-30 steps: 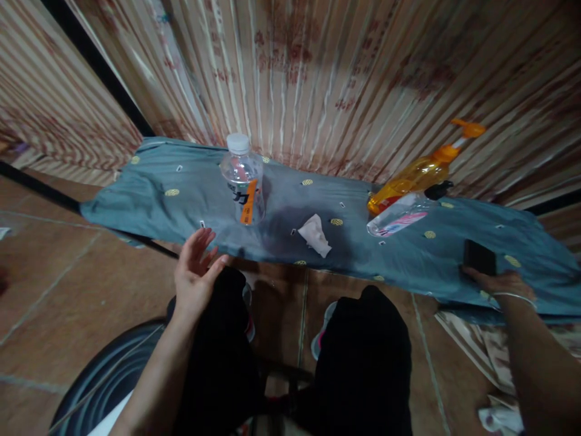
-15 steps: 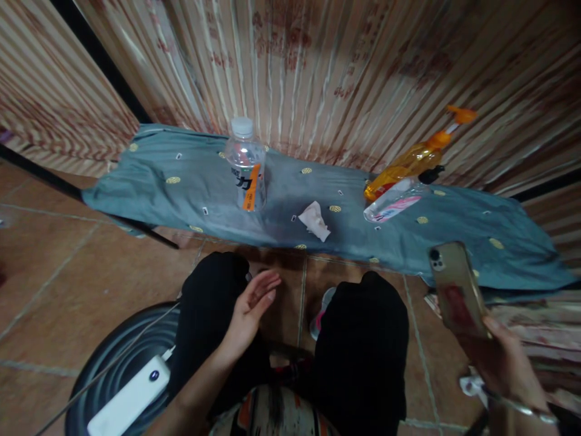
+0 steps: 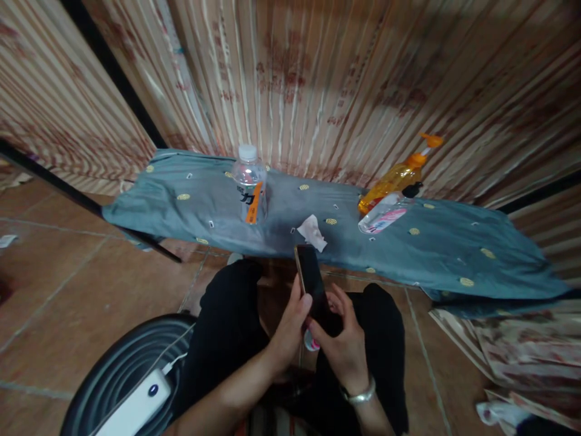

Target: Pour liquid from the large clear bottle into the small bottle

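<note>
A dark-screened smartphone (image 3: 312, 275) is held between both hands above my knees, its screen turned toward me. My left hand (image 3: 293, 318) grips its left edge, the thumb on the near side. My right hand (image 3: 342, 339) closes round the lower right part, with the thumb at the bottom corner; a silver bangle circles that wrist. Just beyond the phone, a crumpled white tissue (image 3: 312, 232) lies on the cloth-covered bench (image 3: 204, 206). A clear plastic bottle (image 3: 249, 188) with a white cap stands upright to the left.
An orange pump bottle (image 3: 391, 184) and a clear pump bottle (image 3: 385, 212) with a pink label lie tilted side by side on the bench. At lower left, a white power bank (image 3: 136, 406) rests on a round dark ribbed object (image 3: 104, 369). Striped curtains (image 3: 290, 79) hang behind.
My right hand has brought the phone from the far right to the middle and turned its screen toward me. My left hand has moved right and taken hold of it.
</note>
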The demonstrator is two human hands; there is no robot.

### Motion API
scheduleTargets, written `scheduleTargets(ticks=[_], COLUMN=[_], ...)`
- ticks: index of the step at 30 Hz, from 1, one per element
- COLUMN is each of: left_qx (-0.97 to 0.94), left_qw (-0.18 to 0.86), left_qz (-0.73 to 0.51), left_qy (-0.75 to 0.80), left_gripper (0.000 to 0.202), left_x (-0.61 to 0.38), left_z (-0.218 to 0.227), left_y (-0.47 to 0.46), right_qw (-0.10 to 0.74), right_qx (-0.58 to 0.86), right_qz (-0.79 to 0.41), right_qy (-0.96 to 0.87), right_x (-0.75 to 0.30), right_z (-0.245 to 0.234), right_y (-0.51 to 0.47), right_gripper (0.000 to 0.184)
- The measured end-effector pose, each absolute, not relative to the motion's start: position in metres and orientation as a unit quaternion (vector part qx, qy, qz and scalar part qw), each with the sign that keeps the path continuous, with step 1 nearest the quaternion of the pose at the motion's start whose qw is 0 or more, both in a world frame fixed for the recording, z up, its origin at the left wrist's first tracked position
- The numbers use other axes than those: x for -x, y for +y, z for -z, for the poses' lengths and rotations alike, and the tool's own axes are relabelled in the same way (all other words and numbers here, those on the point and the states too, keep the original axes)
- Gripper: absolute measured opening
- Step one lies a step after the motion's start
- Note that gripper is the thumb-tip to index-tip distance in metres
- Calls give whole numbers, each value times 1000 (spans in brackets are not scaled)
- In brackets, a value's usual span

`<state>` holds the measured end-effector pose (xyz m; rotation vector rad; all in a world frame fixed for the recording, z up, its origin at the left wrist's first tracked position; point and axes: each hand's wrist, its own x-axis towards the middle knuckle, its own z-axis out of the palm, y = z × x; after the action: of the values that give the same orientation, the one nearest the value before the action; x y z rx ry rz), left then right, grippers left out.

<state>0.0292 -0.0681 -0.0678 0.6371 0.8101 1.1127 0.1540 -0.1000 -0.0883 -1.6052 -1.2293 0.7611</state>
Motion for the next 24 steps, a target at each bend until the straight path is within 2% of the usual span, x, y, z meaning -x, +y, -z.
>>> scheduleTargets(ticks=[4,9,11,14,18,24], left_qx=[-238,-218,-212,-218,-216,-258], left_qw=[698,735,762,759,730,742], left_qz=[-564,-565,-539,-546,-577,-532], left_qy=[371,305,289,278,297,316], left_gripper=[71,46,40,40,42,42], left_x=[-13,-8,-15,-23,-18,1], left_z=[60,41,36,38,56,68], left_y=[-19,55,77,95,95,89], right_qw=[457,526,549,533,504,442], right_qx=[608,582,570,585,569,483], right_qz=[-216,-263,-284,-287,-416,-580], right_qy=[-613,-561,-542,-540,-500,-485], right_x=[-144,-169,-180,-184,-170,-141], right_z=[78,55,51,58,78,90], right_y=[-67,12,45,74,68,52], right_gripper=[70,41,44,56,70,55])
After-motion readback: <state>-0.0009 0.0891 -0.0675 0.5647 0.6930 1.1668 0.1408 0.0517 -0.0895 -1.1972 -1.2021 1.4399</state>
